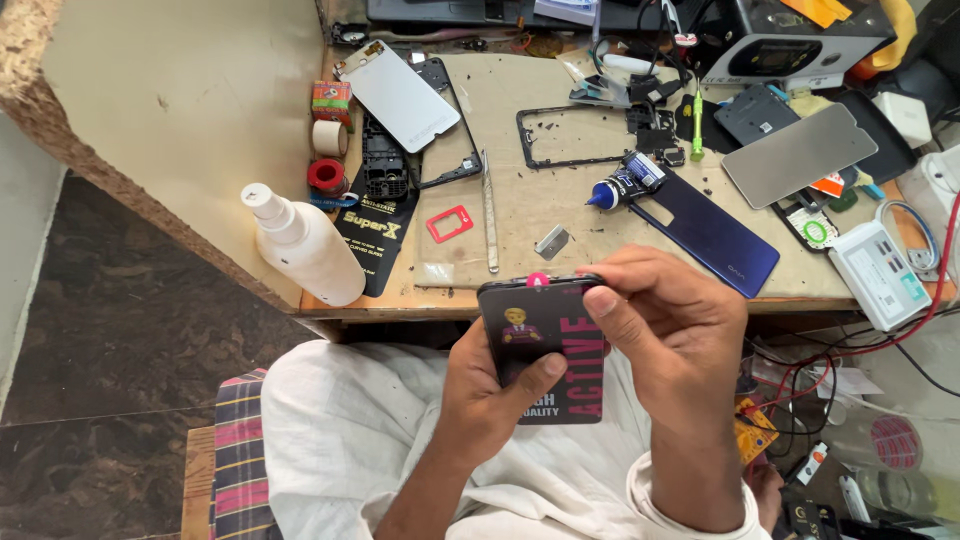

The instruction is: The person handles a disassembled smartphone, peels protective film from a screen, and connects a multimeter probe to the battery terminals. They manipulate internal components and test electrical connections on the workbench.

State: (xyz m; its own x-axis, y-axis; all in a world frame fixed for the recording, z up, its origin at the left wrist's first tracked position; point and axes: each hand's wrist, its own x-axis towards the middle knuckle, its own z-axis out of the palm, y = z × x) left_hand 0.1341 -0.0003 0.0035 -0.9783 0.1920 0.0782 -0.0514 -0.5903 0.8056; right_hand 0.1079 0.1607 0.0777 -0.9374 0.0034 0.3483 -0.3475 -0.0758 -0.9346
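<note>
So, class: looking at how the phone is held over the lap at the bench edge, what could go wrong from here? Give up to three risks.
1. The phone is held in the left hand over the lap, off the bench; a slip could drop it.
2. The right hand works at its top edge by a pink pick; hard prying might crack the panel.
3. The glue tube lies beside the blue back cover; it may leak.

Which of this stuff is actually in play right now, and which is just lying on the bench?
In hand:
left hand
right hand
black phone panel with sticker
pink pick

Lying about:
white spray bottle
blue back cover
glue tube
tweezers
red gasket
tape rolls
</note>
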